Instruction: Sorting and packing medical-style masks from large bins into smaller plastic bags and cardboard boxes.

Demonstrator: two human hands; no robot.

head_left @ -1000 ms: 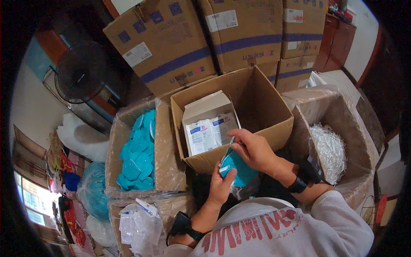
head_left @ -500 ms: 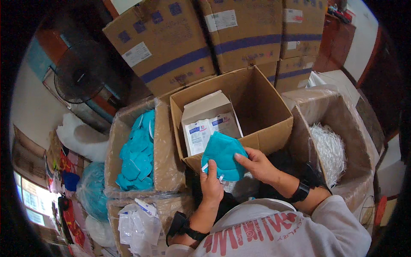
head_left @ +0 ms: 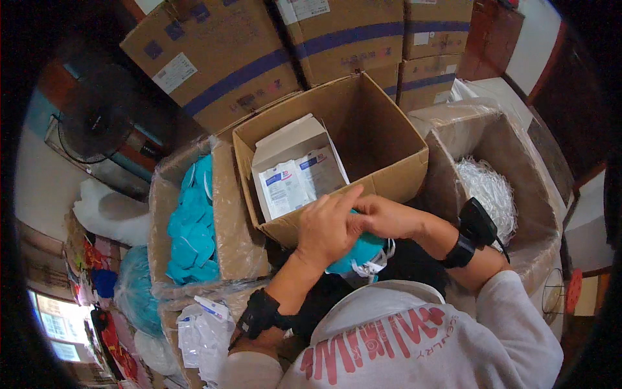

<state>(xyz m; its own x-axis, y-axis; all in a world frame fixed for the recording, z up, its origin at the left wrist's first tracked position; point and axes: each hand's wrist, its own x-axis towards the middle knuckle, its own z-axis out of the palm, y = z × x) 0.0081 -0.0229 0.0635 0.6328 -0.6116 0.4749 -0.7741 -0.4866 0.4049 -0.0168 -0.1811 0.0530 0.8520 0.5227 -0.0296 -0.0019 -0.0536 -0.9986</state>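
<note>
A teal face mask (head_left: 358, 251) with white straps is held low in front of me, its upper part covered by both hands. My left hand (head_left: 327, 227) lies over the mask's top left, fingers pressed together and pointing away from me. My right hand (head_left: 389, 217) curls over the right side of the mask, its fingertips meeting the left hand. White straps (head_left: 372, 264) hang loose at the mask's lower right. Just beyond the hands, an open white carton (head_left: 289, 139) holding printed white pouches (head_left: 295, 181) stands in a large open cardboard box (head_left: 405, 175).
Left of it, a plastic-lined box (head_left: 243, 249) adjoins a heap of teal masks (head_left: 192, 233). White pouches (head_left: 206, 337) fill a box at lower left. White straps (head_left: 489, 198) lie in a lined box on the right. Stacked cartons (head_left: 220, 65) stand behind; a fan (head_left: 97, 120) is at left.
The mask was flat and facing me between both hands; now it is rounded and lower. My hands have come together over its top. The view has shifted slightly.
</note>
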